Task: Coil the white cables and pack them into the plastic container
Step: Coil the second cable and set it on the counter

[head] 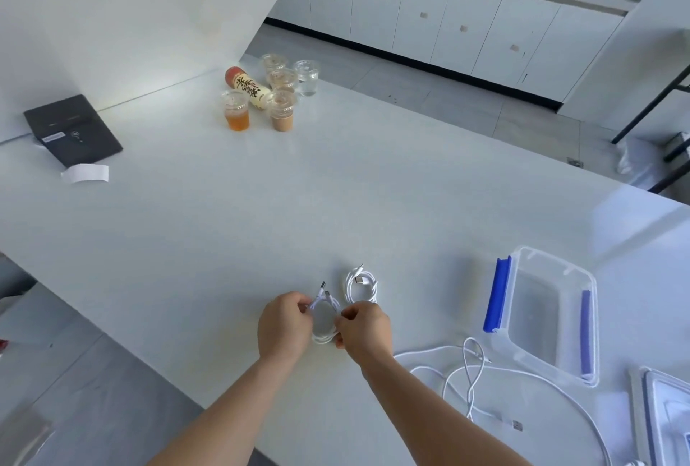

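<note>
My left hand [285, 323] and my right hand [364, 329] pinch opposite sides of a small coiled white cable [325, 338] just above the white table; its two plugs stick up at the top. A second coiled white cable [360, 284] lies on the table just beyond my right hand. Loose uncoiled white cables [466, 368] sprawl to the right. The clear plastic container [537, 350] with blue clips stands open and empty at the right, apart from both hands.
The container's lid [662, 417] lies at the bottom right corner. Several lidded drink cups [282, 109] and a lying bottle [248, 88] stand at the far middle. A black tablet-like device [72, 129] and a white paper slip [86, 172] lie far left. The table's near edge runs diagonally at the left.
</note>
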`<state>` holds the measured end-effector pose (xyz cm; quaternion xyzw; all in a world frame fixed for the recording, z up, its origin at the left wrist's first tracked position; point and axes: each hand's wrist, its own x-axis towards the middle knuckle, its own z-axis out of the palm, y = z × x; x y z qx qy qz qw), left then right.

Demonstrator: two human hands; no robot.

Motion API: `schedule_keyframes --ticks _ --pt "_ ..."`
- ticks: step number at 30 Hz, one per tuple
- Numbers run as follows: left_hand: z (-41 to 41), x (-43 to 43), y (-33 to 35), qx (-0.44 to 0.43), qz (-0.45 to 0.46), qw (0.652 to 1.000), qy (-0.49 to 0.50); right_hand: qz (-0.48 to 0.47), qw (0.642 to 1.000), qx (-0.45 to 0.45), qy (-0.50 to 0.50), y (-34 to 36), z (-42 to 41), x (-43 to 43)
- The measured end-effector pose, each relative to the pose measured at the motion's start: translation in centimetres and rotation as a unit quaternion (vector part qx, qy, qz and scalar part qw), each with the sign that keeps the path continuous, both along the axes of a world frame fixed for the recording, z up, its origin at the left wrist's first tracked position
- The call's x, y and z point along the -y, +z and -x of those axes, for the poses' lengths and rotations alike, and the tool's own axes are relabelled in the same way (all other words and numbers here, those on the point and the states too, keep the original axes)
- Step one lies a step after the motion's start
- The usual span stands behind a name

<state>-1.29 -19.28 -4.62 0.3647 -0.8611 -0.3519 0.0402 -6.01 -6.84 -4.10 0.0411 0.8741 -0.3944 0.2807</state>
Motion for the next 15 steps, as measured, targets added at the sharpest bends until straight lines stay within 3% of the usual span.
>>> schedule_keyframes --ticks 3,11,15 --pt "-0.1 0.1 -0.2 0.008 0.036 0.999 -0.015 0.008 1.000 -0.004 -0.017 -0.5 0.1 0.1" --pt "-0.8 0.4 0.2 -0.012 -0.007 1.000 -0.021 0.023 1.000 -0.009 0.002 -0.1 0.1 -0.5" --pt "-1.5 0.6 0.5 -0.015 0.014 0.999 -0.029 0.031 0.999 -0.010 0.012 0.4 0.0 -1.5"
